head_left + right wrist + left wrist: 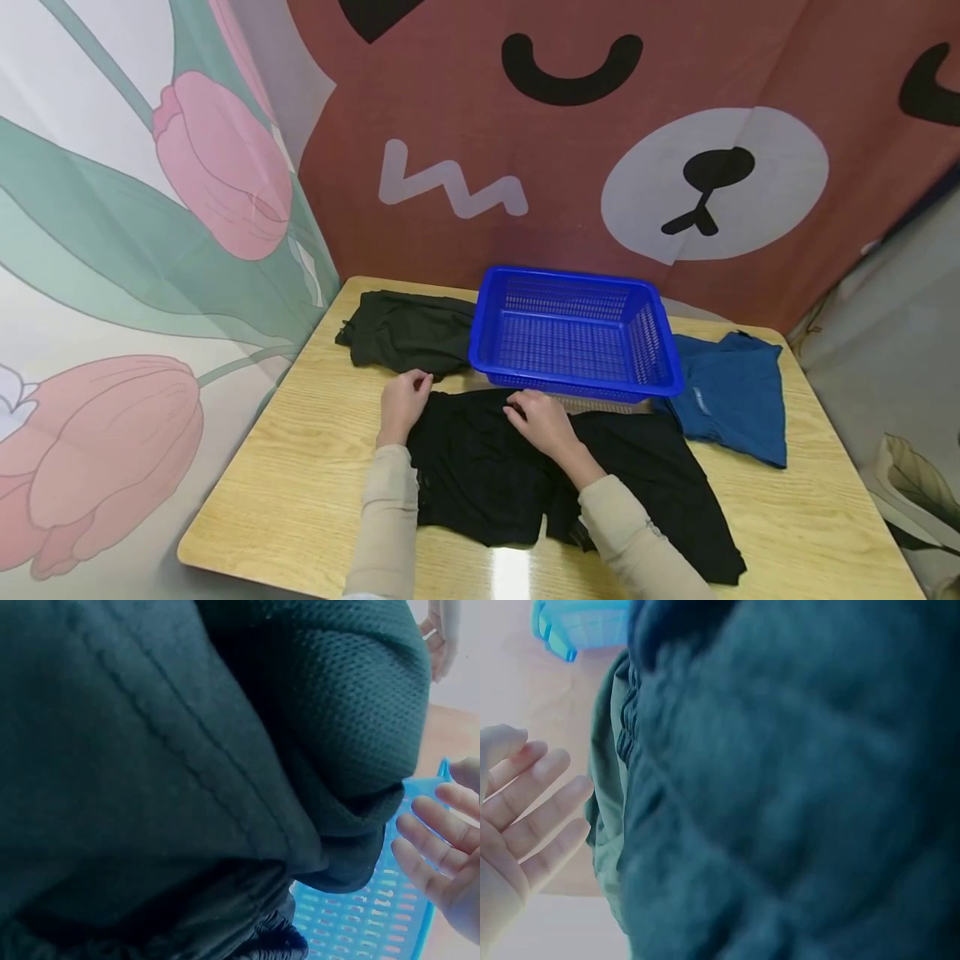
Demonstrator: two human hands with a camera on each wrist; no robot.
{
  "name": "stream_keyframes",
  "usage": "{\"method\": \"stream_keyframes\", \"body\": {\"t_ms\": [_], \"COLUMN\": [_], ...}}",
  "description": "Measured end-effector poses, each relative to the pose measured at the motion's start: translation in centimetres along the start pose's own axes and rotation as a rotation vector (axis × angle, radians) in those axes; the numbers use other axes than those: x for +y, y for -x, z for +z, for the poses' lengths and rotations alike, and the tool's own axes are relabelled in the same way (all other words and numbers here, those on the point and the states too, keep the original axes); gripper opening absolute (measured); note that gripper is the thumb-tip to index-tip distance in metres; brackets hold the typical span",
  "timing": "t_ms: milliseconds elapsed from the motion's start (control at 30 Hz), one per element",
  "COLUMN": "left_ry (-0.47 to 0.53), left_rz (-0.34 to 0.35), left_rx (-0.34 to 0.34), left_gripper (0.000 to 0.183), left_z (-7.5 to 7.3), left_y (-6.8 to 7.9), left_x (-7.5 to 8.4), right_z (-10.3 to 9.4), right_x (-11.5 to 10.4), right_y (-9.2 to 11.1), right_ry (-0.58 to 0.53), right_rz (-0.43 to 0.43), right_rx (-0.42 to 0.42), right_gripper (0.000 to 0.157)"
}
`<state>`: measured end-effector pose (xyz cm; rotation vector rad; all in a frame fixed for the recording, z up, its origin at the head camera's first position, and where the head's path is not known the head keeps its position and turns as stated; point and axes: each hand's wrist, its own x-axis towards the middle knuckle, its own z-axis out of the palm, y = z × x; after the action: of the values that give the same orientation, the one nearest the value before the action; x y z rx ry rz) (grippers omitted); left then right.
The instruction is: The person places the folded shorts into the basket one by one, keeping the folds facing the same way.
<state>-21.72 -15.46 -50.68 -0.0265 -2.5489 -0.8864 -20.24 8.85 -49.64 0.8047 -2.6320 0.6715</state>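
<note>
Black cloth, apparently shorts, lies spread in front of me; whether its right part is a separate garment I cannot tell. My left hand is at its upper left corner, and my right hand rests along its top edge. Dark cloth fills most of the left wrist view, with a gathered edge showing; the left fingers are relaxed beside it. Stitched dark cloth is close in the right wrist view, where the right fingers are loosely extended and hold nothing.
At the back of the wooden table stands a blue plastic basket with nothing in it. To its left lies a dark green garment, to its right a blue garment. Printed curtains hang behind.
</note>
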Motion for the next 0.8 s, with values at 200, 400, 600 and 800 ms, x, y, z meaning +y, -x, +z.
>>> {"method": "stream_keyframes", "body": {"t_ms": [200, 400, 600, 800], "left_ry": [0.006, 0.003, -0.021, -0.041], "left_rz": [-0.038, -0.069, -0.096, -0.115], "left_rx": [-0.024, -0.022, -0.014, -0.037], "left_gripper": [0.015, 0.015, 0.015, 0.018], "left_z": [-0.3, -0.7, -1.2, -1.5], "left_y": [-0.1, -0.3, -0.6, -1.2], "left_x": [-0.4, -0.4, -0.6, -0.8], "right_z": [0.5, 0.9, 1.5, 2.1], "right_x": [-0.3, -0.8, -1.1, -1.4], "right_y": [-0.7, -1.3, -1.7, -2.3], "right_ry": [-0.009, -0.010, -0.010, -0.038], "right_rz": [-0.030, -0.028, -0.042, -0.049], "right_rx": [-0.029, -0.083, -0.100, -0.105], "right_gripper": [0.010, 0.012, 0.012, 0.013]}}
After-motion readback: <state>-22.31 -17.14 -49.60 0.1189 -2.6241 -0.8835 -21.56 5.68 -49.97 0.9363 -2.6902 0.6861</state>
